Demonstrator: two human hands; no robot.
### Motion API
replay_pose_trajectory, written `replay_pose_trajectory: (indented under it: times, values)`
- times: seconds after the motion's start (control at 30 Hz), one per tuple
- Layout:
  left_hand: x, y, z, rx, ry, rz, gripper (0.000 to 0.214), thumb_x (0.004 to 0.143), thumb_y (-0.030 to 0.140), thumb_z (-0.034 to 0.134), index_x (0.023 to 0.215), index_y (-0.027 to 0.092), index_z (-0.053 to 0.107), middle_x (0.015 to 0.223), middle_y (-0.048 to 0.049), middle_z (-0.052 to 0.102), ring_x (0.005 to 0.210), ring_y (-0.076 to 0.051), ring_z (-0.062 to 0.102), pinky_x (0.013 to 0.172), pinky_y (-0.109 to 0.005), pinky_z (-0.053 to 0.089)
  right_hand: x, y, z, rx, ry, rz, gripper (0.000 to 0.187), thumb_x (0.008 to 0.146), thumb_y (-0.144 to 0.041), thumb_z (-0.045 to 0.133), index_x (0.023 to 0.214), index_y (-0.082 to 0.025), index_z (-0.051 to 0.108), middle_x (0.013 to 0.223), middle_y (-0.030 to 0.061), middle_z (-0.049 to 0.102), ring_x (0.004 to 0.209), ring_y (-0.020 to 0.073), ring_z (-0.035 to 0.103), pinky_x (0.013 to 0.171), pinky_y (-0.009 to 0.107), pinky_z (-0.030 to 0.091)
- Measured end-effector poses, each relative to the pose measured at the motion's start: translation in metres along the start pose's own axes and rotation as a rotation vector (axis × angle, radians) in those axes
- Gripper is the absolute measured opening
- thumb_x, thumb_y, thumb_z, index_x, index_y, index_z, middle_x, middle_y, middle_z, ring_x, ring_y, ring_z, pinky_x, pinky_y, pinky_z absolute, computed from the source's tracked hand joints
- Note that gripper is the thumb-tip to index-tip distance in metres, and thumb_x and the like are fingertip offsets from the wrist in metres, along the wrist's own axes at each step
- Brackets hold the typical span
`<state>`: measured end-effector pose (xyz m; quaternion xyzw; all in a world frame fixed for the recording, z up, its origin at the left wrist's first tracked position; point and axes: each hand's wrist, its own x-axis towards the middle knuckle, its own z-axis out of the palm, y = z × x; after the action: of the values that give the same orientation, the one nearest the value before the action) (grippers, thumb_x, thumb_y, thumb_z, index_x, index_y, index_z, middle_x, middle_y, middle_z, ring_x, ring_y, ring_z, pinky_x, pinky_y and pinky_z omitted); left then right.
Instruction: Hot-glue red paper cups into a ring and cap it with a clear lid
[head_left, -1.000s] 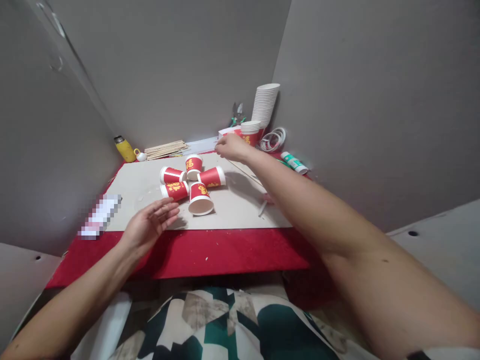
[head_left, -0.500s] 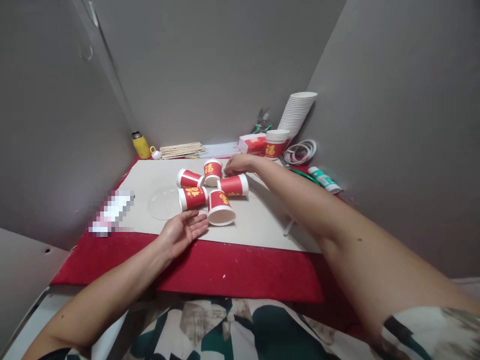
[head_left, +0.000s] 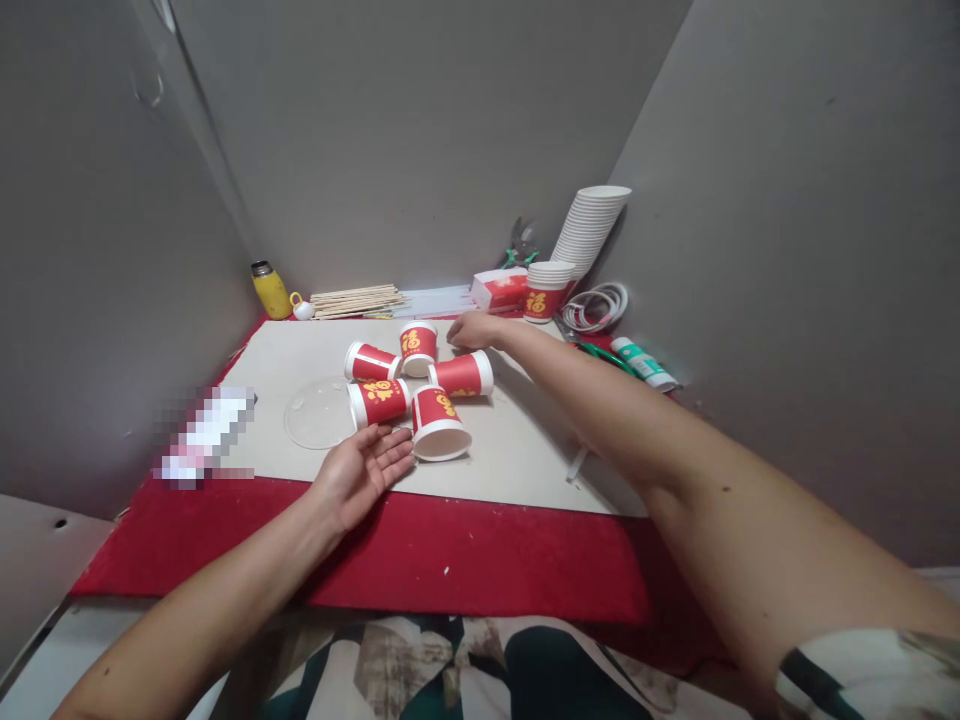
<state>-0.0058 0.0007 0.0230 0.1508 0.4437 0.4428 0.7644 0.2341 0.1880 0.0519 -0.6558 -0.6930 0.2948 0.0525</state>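
Note:
Several red paper cups with white rims and gold characters lie on their sides in a ring, bases inward. My left hand (head_left: 369,468) rests palm up at the near side, its fingers spread open. Its fingertips are close to the near-left cup (head_left: 379,402) and the front cup (head_left: 441,425), whose mouth faces me. My right hand (head_left: 474,331) is behind the ring, between the back cup (head_left: 418,347) and the right cup (head_left: 462,374). Its fingers bend loosely downward and are partly hidden, with nothing visible in them. The left cup (head_left: 373,362) lies untouched.
A clear round plastic lid (head_left: 311,425) lies on the pale board (head_left: 517,470) over red cloth. Wooden sticks (head_left: 356,302), a yellow bottle (head_left: 271,292) and a red box (head_left: 500,290) line the back. Stacked cups (head_left: 592,228), coiled cable (head_left: 600,306) and a green-white tube (head_left: 643,364) stand right.
The view has shifted slightly, so the whole scene sits a little differently in the picture. The right hand appears slightly farther from the back cup; the left hand stays by the near cups.

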Motion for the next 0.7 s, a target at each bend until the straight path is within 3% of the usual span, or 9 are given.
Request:
replay_pose_trajectory:
  times: [0.37, 0.7]
  values:
    - [0.007, 0.004, 0.000, -0.029, -0.031, 0.001, 0.012, 0.097, 0.013, 0.048, 0.102, 0.012, 0.059, 0.108, -0.0188, 0.074, 0.079, -0.019, 0.073, 0.077, -0.033, 0.060, -0.010, -0.010, 0.011, 0.098, -0.140, -0.029, 0.037, 0.097, -0.038, 0.063, 0.128, -0.018, 0.061, 0.129, 0.0096, 0.062, 0.109, 0.0245, 0.065, 0.090, 0.045, 0.057]
    - [0.005, 0.003, 0.001, -0.048, -0.032, 0.008, 0.013, 0.098, 0.014, 0.048, 0.102, 0.012, 0.061, 0.104, -0.0172, 0.075, 0.077, -0.018, 0.071, 0.075, -0.032, 0.059, -0.012, -0.002, 0.003, 0.132, -0.127, 0.010, 0.036, 0.097, -0.037, 0.062, 0.127, -0.018, 0.061, 0.130, 0.0098, 0.062, 0.109, 0.0237, 0.065, 0.091, 0.045, 0.057]
